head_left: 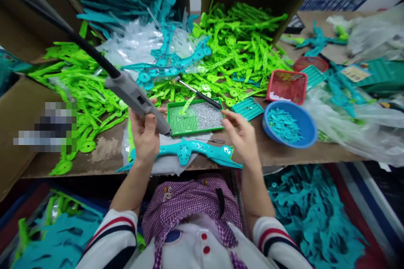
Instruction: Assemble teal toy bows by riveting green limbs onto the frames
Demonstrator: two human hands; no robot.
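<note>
My left hand (144, 134) is wrapped around a grey electric screwdriver (140, 103), whose tip points down to the right and whose black cable runs up to the left. My right hand (241, 136) hovers at the right end of a green tray (176, 132), fingers apart, with nothing visible in it. Small silver screws (208, 117) fill the tray's right part. Below, a turquoise plastic part with wing-like arms (184, 151) lies on a white plastic sheet (172, 168). Beside it is a thin small screwdriver (214, 140). A hammer (197, 92) rests over the tray's back edge.
Heaps of lime-green plastic parts (240, 46) cover the back of the bench. On the right stand a blue bowl (288, 143) of small turquoise pieces and a red basket (286, 75). Turquoise parts (312, 214) fill a bag below the bench edge. Cardboard boxes (28, 113) flank the left.
</note>
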